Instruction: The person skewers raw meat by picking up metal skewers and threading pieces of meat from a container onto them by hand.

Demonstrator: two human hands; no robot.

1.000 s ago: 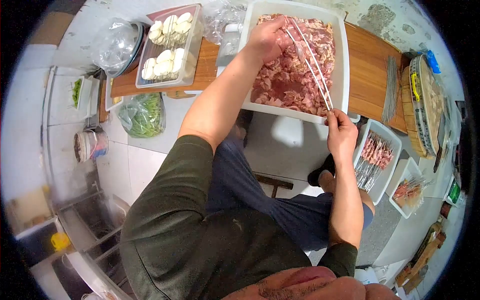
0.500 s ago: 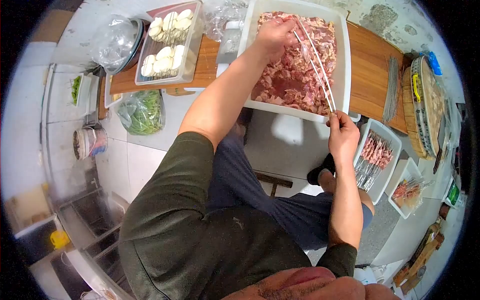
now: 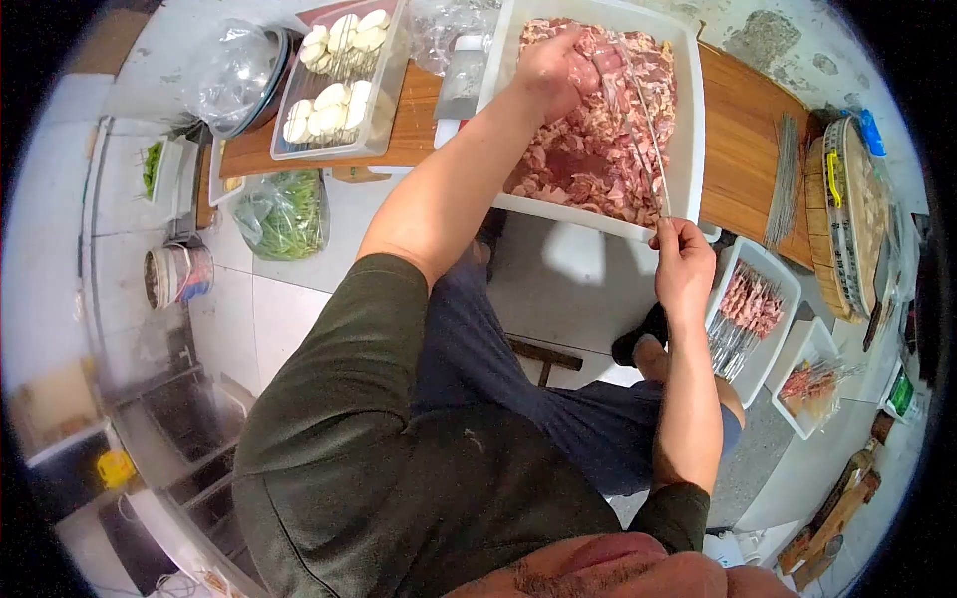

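Observation:
A white plastic tub [image 3: 690, 130] holds a mass of raw cut meat [image 3: 568, 164]. My left hand [image 3: 551, 75] is over the far left part of the meat, its fingers curled around some of it and partly hidden. Close to the tub's near right corner, my right hand [image 3: 686, 264] is closed on the lower ends of thin metal skewers [image 3: 655, 140]. They slant up and left across the meat, their far ends near my left hand.
Left of the tub, a clear box [image 3: 329, 154] holds white sliced pieces on skewers. Bare skewers [image 3: 784, 184] lie on the wooden board [image 3: 743, 149] beside a round chopping block [image 3: 832, 214]. A tray [image 3: 788, 299] of meat skewers is at lower right; bagged greens [image 3: 282, 214] hang left.
My left hand has moved slightly down, its fingers shifting from the skewers' far ends into the meat. The skewers now lie closer together. My right hand stays almost in place.

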